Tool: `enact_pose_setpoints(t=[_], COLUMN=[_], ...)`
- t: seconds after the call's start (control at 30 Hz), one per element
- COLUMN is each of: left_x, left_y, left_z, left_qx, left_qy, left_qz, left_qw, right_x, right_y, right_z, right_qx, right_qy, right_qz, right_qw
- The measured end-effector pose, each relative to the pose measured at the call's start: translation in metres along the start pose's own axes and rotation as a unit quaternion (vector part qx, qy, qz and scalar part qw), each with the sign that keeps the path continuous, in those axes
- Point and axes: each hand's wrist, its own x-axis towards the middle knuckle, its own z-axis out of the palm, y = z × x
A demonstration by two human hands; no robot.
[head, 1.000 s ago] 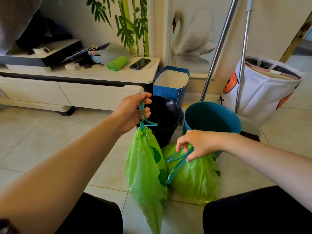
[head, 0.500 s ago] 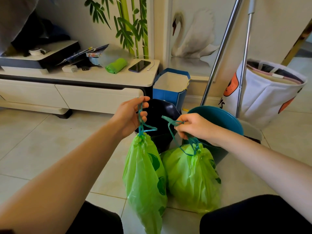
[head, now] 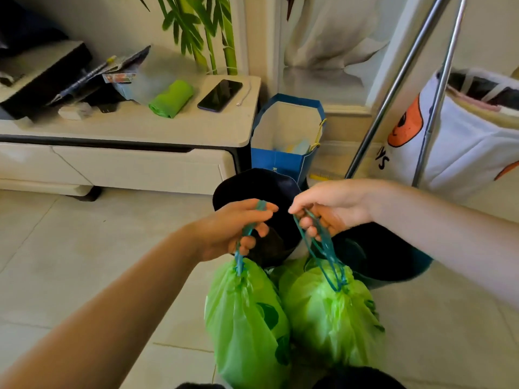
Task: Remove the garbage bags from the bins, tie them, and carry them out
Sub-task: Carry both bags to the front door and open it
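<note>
Two full green garbage bags hang side by side above the tiled floor, each cinched with a teal drawstring. My left hand (head: 238, 228) is shut on the drawstring of the left bag (head: 244, 321). My right hand (head: 331, 209) is shut on the drawstring loops of the right bag (head: 328, 315). Behind my hands stand a black bin (head: 252, 183) and, partly hidden by my right arm, a teal bin (head: 393, 265). Both hands are close together, fingertips nearly touching.
A low white cabinet (head: 126, 161) at the left carries a roll of green bags (head: 171, 98), a phone (head: 220, 94) and clutter. A blue paper bag (head: 286, 141) stands by the wall. Two metal poles (head: 393, 88) lean beside a white laundry basket (head: 463, 136).
My right hand has lifted its bag and moved left toward my left hand. The view has tilted down and nearer to the bags.
</note>
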Motion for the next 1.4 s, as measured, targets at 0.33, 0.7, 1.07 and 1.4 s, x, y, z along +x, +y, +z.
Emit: enact_pose_setpoints(t=[0.33, 0.7, 1.07, 1.4], left_x=[-0.064, -0.181, -0.29, -0.327], left_y=[0.022, 0.106, 0.23, 0.295], left_z=[0.016, 0.088, 0.161, 0.257], left_qx=[-0.071, 0.001, 0.063, 0.069], left_qy=[0.14, 0.144, 0.05, -0.018], left_qz=[-0.136, -0.18, -0.104, -0.023], left_qw=[0.978, 0.973, 0.991, 0.997], right_x=[-0.076, -0.245, -0.449, -0.59], right_y=[0.005, 0.004, -0.014, 0.023], right_z=[0.024, 0.069, 0.108, 0.138], right_qx=[0.057, 0.181, 0.21, 0.275], right_qy=[0.019, 0.166, 0.337, 0.505], right_qz=[0.194, 0.177, 0.078, -0.03], right_qw=[0.979, 0.953, 0.914, 0.818])
